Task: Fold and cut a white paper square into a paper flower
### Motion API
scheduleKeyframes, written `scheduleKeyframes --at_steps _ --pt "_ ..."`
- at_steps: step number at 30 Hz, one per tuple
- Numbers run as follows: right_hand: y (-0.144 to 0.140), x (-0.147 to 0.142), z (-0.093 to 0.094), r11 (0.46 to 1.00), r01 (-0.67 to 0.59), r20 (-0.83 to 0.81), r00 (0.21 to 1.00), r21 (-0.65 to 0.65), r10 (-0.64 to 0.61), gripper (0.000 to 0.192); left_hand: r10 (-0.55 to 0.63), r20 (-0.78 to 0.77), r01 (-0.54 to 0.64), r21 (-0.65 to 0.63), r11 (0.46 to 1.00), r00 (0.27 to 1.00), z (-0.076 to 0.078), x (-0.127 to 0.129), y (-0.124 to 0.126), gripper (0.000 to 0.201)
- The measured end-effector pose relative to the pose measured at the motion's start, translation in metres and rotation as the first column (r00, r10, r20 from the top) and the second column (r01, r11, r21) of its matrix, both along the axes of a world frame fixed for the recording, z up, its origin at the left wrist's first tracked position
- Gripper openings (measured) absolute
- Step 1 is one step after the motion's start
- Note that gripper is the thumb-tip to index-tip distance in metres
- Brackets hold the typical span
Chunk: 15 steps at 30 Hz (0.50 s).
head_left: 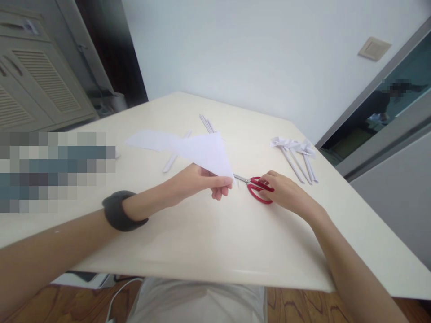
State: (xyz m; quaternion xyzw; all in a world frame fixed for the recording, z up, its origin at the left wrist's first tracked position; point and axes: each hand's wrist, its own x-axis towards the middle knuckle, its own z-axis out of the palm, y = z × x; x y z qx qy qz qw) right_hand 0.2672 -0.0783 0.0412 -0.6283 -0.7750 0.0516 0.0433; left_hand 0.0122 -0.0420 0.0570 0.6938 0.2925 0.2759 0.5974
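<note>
My left hand (pixel 215 183) pinches a corner of a white sheet of paper (pixel 205 150) between thumb and fingers. The sheet spreads away to the left above the table, with a pointed end at the fingers. On the right, my right hand (pixel 278 188) has its fingers at the red handles of a pair of scissors (pixel 257 190), which lies on or just above the tabletop. The blades point left toward the paper's held corner, and their tips are hidden behind the paper and left fingers. A tiny paper scrap (pixel 239 184) is by the blades.
Rolled paper sticks (pixel 206 123) lie behind the sheet, and a flat paper strip (pixel 170 162) is partly under it. At the right, more paper sticks (pixel 292 163) sit with folded paper across their ends. The white table (pixel 215 251) meets a wall at the back.
</note>
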Motion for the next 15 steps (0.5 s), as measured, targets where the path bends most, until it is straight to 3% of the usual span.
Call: scheduleKeyframes --at_steps 5,9,12,15 --pt "-0.001 -0.008 -0.004 0.997 0.072 -0.014 0.997 0.012 -0.071 0.011 0.0 0.013 0.0 0.006 1.0 1.0 -0.002 0.0 -0.004 0.016" --pt "0.002 -0.011 -0.003 0.993 0.108 -0.256 0.959 -0.055 -0.119 0.014 0.013 0.025 -0.014 0.038 0.999 1.0 -0.001 -0.001 -0.006 0.017" --pt "0.0 -0.015 0.003 0.983 0.061 -0.581 0.799 -0.174 -0.153 0.016 0.03 0.034 -0.032 0.072 0.997 0.999 0.001 -0.003 -0.007 0.018" --pt "-0.005 -0.024 0.009 0.969 -0.115 -0.838 0.531 -0.218 -0.125 0.018 0.036 0.053 -0.041 0.096 0.995 0.998 0.004 -0.003 -0.008 0.019"
